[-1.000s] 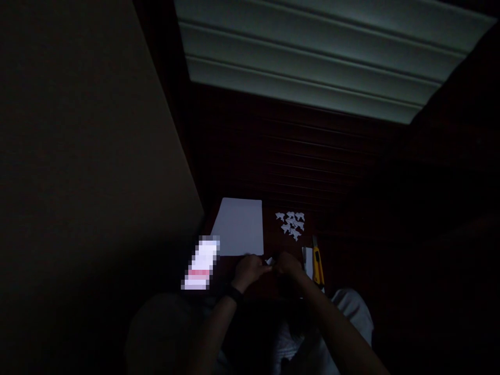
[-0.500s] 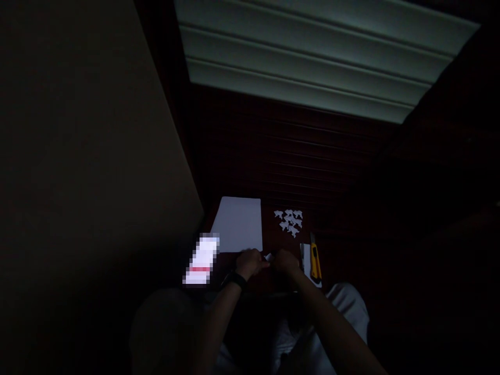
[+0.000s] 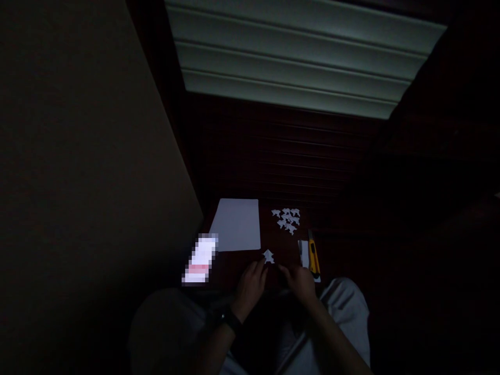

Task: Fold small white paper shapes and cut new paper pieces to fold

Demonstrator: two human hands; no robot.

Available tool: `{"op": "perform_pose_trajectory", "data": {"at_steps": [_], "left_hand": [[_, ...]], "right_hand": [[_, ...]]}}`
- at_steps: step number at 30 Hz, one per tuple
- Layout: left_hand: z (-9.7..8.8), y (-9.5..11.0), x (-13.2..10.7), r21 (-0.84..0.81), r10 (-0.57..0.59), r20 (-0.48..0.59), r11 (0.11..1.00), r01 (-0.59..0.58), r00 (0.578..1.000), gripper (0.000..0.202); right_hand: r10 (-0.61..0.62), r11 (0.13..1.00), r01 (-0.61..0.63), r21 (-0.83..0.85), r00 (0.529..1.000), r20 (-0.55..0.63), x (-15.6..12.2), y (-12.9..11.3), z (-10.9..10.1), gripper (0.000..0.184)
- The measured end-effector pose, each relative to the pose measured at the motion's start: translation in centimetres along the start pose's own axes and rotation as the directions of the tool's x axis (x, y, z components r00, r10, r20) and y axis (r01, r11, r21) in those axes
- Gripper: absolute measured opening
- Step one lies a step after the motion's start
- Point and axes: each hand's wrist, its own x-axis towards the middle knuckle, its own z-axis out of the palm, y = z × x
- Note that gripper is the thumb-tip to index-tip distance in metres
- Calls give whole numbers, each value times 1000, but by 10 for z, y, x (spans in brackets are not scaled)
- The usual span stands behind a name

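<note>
The scene is very dark. A small white folded paper piece (image 3: 267, 256) lies on the dark table (image 3: 242, 265) just ahead of my hands. My left hand (image 3: 252, 285), with a dark watch (image 3: 230, 319) on the wrist, reaches toward it with loosely stretched fingers whose tips are at the piece's lower left edge. My right hand (image 3: 300, 280) rests close to the right, its fingers pointing left and holding nothing that I can see.
A white sheet (image 3: 238, 224) lies beyond my left hand. Several small folded paper pieces (image 3: 286, 220) form a pile to its right. A yellow utility knife (image 3: 312, 254) lies on a white strip. A lit, blurred screen (image 3: 200, 259) sits left. A pale slatted panel (image 3: 300, 62) is above.
Both hands held the small paper piece between them before. Now it lies on the table and both hands have drawn back toward me. The view has shifted slightly.
</note>
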Motion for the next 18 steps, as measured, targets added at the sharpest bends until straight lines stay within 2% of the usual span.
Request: {"op": "perform_pose_trajectory", "data": {"at_steps": [3, 5, 11, 18], "left_hand": [[6, 6, -8, 56, 58, -9, 997, -57, 998, 42], [8, 7, -10, 94, 75, -3, 993, -74, 997, 46], [12, 6, -11, 178, 54, 18, 982, -57, 998, 45], [12, 5, -12, 168, 70, 31, 983, -74, 997, 45]], "right_hand": [[-191, 977, 200, 71, 975, -112, -17, -8, 11, 30], [-224, 966, 238, 99, 965, -135, -23, -9, 18, 28], [-225, 944, 257, 208, 960, -168, -23, 0, 26, 28], [-203, 924, 250, 290, 962, -182, -23, -2, 27, 28]]}}
